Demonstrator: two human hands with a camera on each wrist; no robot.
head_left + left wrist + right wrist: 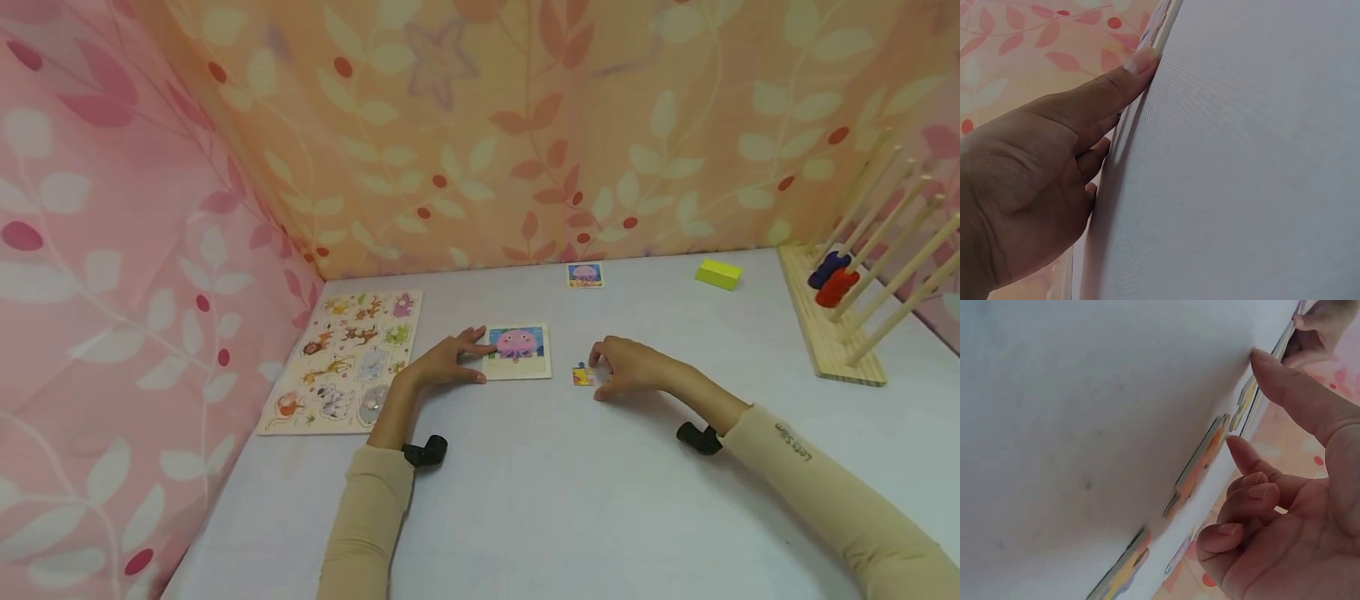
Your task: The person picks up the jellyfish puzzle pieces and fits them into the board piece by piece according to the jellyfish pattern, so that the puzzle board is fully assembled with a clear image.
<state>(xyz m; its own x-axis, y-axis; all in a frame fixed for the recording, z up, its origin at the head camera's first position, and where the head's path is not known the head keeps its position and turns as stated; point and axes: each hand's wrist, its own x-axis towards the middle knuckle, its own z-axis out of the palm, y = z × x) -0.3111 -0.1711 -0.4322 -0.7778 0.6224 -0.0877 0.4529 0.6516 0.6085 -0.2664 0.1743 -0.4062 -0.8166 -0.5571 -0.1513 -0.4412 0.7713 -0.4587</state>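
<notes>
yellow puzzle piece (582,377), beside right grip (630,365)

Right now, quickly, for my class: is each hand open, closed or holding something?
Left hand: open, touching the jellyfish puzzle board.
Right hand: open, beside a puzzle piece; contact unclear.

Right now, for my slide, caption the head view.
Left hand touches the jellyfish puzzle; right hand beside a loose piece.

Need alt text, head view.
A person's left hand touches a partly filled jellyfish puzzle on a pale table; the right hand is at a loose piece. Animal board at left; jellyfish card and yellow block behind; wooden peg stand far right.
</notes>
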